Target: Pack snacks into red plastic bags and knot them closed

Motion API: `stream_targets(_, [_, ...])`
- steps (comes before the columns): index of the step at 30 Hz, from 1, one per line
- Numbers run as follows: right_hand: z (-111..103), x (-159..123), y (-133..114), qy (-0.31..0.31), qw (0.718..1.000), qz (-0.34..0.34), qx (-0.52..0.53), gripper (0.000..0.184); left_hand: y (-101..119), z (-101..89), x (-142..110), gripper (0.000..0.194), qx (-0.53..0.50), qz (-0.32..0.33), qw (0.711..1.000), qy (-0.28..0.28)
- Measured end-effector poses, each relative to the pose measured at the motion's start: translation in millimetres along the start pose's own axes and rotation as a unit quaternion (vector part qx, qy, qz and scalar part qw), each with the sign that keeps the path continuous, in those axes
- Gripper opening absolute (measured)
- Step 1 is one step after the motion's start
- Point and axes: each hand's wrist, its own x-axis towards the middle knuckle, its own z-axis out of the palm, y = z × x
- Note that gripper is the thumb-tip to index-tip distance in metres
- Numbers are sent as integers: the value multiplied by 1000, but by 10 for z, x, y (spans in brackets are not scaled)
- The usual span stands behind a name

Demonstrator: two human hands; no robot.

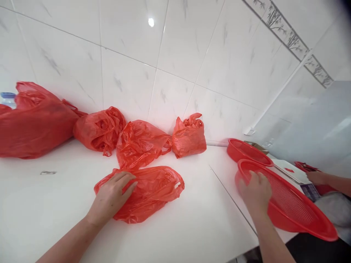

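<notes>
My left hand [112, 197] rests on the left part of a thin red plastic bag [153, 190] that lies spread on the white table. Its fingers are curved and a little apart, over the bag. Off to the right, my right hand [255, 191] is at the near-left rim of a large red plastic colander [290, 197], slightly smeared by motion. Its fingers bend over the rim, and the thumb side is hard to make out. The colander's mesh floor shows, with nothing seen lying in it.
Along the tiled wall stand a big filled red bag [38, 124], a bunched red bag [100, 129], a loose red bag [142, 142] and a wrapped red bundle [189, 137]. A red basin [248, 151] sits behind the colander. Another person's hand [316, 178] is at far right.
</notes>
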Motion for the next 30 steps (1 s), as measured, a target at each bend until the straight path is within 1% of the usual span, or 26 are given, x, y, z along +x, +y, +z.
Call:
stream_targets(2, [-40,5,358,-70,994,18,-77,56,-13,11,-2,26,3,-11,1000,3])
stream_targets(3, [-51,-23,491,-128,988,13,-91,53,-21,15,-3,26,3,-16,1000,3])
stream_targets(4, [-54,-74,587,-179,979,7,-95,48,-28,19,-3,26,2,-20,1000,2])
stream_targets(5, [-49,-147,646,-213,972,-2,-96,43,-34,22,-3,26,1,-22,1000,1])
stream_targets(6, [-38,-239,671,-228,968,-15,-100,39,-40,26,-3,25,0,-22,1000,1])
stream_targets(7, [-23,-345,667,-219,969,-28,-111,35,-45,30,-4,25,0,-23,1000,2])
stream_targets(8, [-8,-460,643,-195,971,-42,-128,34,-49,35,-4,24,1,-24,1000,3])
stream_targets(11, [16,-791,527,-140,972,-100,-160,34,-55,49,-6,24,3,-25,1000,1])
stream_targets(13, [-2,-950,474,-133,971,-125,-153,34,-53,54,-4,23,1,-25,1000,-4])
stream_targets(16, [-68,-1069,453,-134,971,-140,-140,40,-48,58,5,23,1,-24,1000,-12])
stream_targets(19, [-146,-1092,457,-142,971,-146,-125,44,-51,65,11,23,2,-17,1000,-14])
stream_targets(24, [-283,-1052,442,-171,972,-133,-94,40,-56,75,-2,21,1,-9,1000,-4])
stream_targets(27, [-365,-968,479,-191,973,-116,-64,38,-50,71,-5,21,-1,-14,1000,-10])
stream_targets(30, [-424,-822,596,-220,969,-111,-32,35,-45,59,5,22,-5,-4,1000,-3])
